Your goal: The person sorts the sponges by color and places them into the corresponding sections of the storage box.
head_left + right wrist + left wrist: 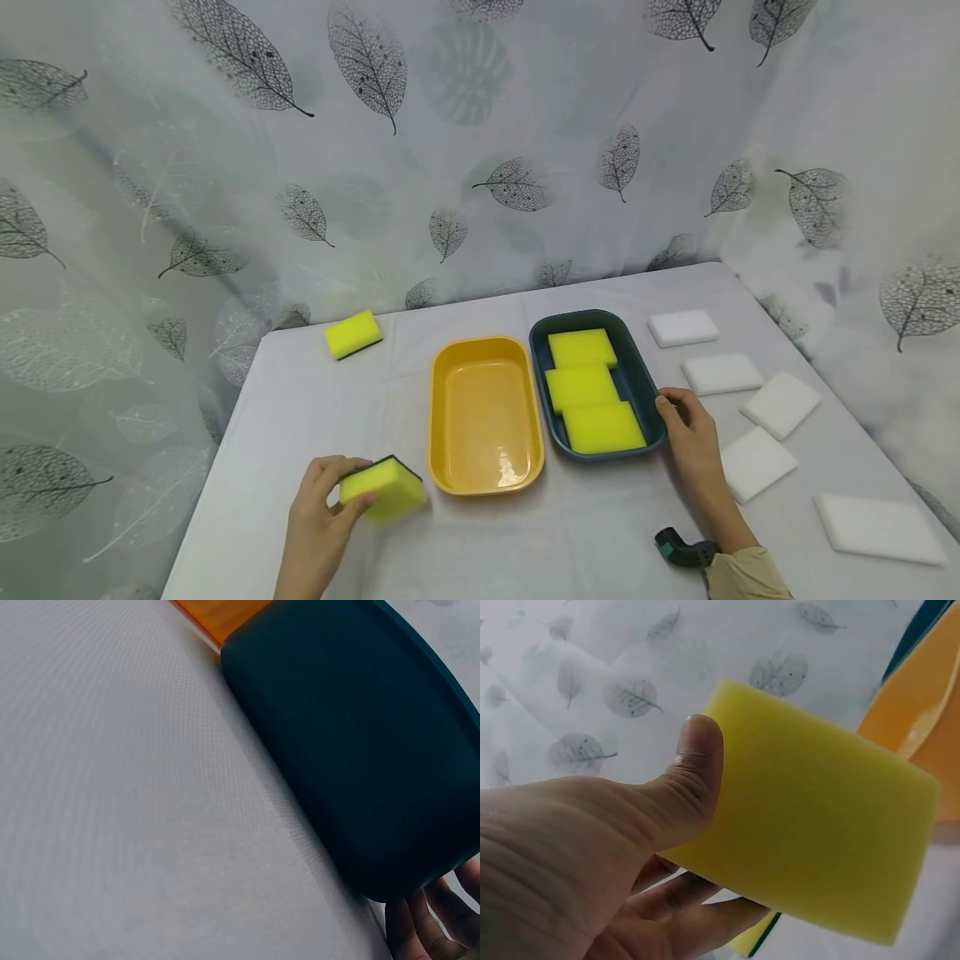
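Note:
My left hand (322, 508) pinches a yellow sponge (386, 487) with a dark green scouring side, between thumb and fingers. In the left wrist view the thumb lies along the sponge's yellow face (817, 817) and the other fingers are behind it. My right hand (692, 437) holds the right rim of a dark teal tray (651, 408), fingertips (431, 919) against its outer wall. Three yellow sponges (581, 387) lie overlapping in a row inside that tray. Directly left of it stands a yellow-orange tray (487, 417) with nothing in it.
Another yellow sponge (354, 335) lies at the table's back left. Several white foam blocks (757, 462) are spread along the right side, one (879, 529) near the front right. A black wrist strap (682, 550) circles the right wrist. Leaf-patterned cloth (465, 167) hangs behind the table.

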The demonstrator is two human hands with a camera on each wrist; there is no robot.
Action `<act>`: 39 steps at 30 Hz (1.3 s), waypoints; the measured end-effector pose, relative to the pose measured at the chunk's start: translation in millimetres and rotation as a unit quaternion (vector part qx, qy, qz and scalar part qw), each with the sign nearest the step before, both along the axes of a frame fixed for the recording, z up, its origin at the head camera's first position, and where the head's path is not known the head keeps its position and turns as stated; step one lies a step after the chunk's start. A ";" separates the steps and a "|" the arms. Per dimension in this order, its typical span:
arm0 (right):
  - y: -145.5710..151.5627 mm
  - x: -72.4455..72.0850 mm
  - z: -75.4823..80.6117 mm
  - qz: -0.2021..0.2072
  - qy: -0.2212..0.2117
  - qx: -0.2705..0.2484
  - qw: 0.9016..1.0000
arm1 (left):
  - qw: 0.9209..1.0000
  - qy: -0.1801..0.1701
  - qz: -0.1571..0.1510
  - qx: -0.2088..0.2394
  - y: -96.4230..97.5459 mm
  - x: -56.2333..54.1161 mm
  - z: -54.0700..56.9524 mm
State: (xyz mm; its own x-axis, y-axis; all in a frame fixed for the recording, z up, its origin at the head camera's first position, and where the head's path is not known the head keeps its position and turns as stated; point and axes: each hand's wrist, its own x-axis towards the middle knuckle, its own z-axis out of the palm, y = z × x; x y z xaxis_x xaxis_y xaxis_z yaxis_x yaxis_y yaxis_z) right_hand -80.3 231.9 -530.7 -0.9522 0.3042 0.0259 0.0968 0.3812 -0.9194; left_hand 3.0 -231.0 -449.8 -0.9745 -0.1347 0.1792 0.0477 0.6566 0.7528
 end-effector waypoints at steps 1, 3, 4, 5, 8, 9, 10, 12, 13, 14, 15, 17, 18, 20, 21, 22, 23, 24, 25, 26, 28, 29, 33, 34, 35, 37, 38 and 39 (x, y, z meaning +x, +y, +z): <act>0.1 0.0 -0.1 0.000 0.000 0.000 1.000 | 1.000 0.003 -0.001 0.009 0.2 0.0 0.4; 0.4 -0.2 -0.5 0.001 0.000 -0.001 1.000 | 0.999 0.006 -0.008 0.035 0.7 -0.1 1.2; 0.4 -0.2 -0.6 0.001 -0.001 -0.001 1.000 | 0.999 0.008 -0.013 0.047 1.1 -0.2 1.6; 0.5 -0.3 -0.7 0.001 -0.002 -0.001 1.000 | 0.998 0.009 -0.018 0.060 1.5 -0.1 2.2; 0.6 -0.4 -0.6 0.000 -0.005 -0.002 1.000 | 0.996 0.008 -0.026 0.089 3.1 -0.4 3.6; 0.6 -0.4 -0.5 0.000 -0.006 -0.003 1.000 | 0.995 0.006 -0.026 0.097 3.7 -0.5 4.0; 0.5 -0.4 -0.2 0.001 -0.007 -0.004 1.000 | 0.994 0.001 -0.024 0.105 4.1 -0.7 4.4; 0.2 -0.6 0.4 0.001 -0.007 -0.004 1.000 | 0.993 -0.012 -0.019 0.120 5.2 -1.7 4.8; 0.0 -0.6 0.8 0.001 -0.006 -0.004 1.000 | 0.991 -0.019 -0.016 0.132 6.0 -2.4 5.1; -0.1 -0.5 1.2 0.001 -0.006 -0.004 1.000 | 0.989 -0.027 -0.014 0.142 7.0 -3.5 5.3; -0.2 -0.4 1.4 0.002 -0.005 -0.004 1.000 | 0.988 -0.035 -0.012 0.152 8.1 -4.6 5.5; -0.5 -0.2 2.0 0.001 -0.003 -0.006 1.000 | 0.984 -0.049 -0.010 0.169 11.0 -7.3 5.7; -0.5 -0.1 2.2 0.002 -0.003 -0.007 1.000 | 0.983 -0.053 -0.008 0.176 12.6 -8.7 5.9; -0.8 0.1 2.5 0.001 -0.002 -0.010 1.000 | 0.981 -0.059 -0.008 0.184 15.5 -11.1 6.1; -1.0 0.3 2.6 0.001 -0.002 -0.010 1.000 | 0.981 -0.059 -0.008 0.186 16.8 -12.2 6.4; -1.2 0.3 2.7 0.000 -0.002 -0.011 1.000 | 0.980 -0.058 -0.008 0.188 18.0 -13.2 6.7; -1.3 0.4 2.7 0.000 -0.002 -0.011 1.000 | 0.981 -0.055 -0.008 0.187 19.0 -13.9 7.2; -1.5 0.4 2.8 -0.001 -0.003 -0.010 1.000 | 0.981 -0.054 -0.006 0.186 20.0 -14.3 8.0; -1.7 0.4 2.7 -0.002 -0.003 -0.010 1.000 | 0.982 -0.054 -0.006 0.183 20.7 -14.9 8.7; -1.7 0.5 2.7 -0.002 -0.004 -0.010 1.000 | 0.982 -0.053 -0.005 0.180 21.5 -15.5 9.6; -1.7 0.2 2.6 -0.002 -0.004 -0.010 1.000 | 0.982 -0.054 -0.005 0.183 23.4 -16.8 11.5; -1.5 0.1 2.4 -0.002 -0.004 -0.010 1.000 | 0.981 -0.053 -0.006 0.185 24.5 -17.6 12.3; -0.7 -0.5 1.4 -0.001 -0.007 -0.010 1.000 | 0.977 -0.051 -0.019 0.206 31.1 -22.0 14.4; -0.5 -0.5 1.2 -0.001 -0.009 -0.010 1.000 | 0.976 -0.048 -0.025 0.211 33.4 -23.2 14.5; -0.3 -0.5 1.0 -0.001 -0.010 -0.009 1.000 | 0.975 -0.045 -0.030 0.215 35.9 -24.4 14.7; 0.0 -0.4 0.8 -0.001 -0.012 -0.009 1.000 | 0.972 -0.040 -0.043 0.228 40.9 -26.9 14.9; 0.1 -0.2 0.8 -0.001 -0.012 -0.009 1.000 | 0.970 -0.037 -0.050 0.234 43.4 -28.2 14.9; 0.1 -0.1 0.9 -0.001 -0.012 -0.009 1.000 | 0.969 -0.033 -0.057 0.239 45.9 -29.6 14.9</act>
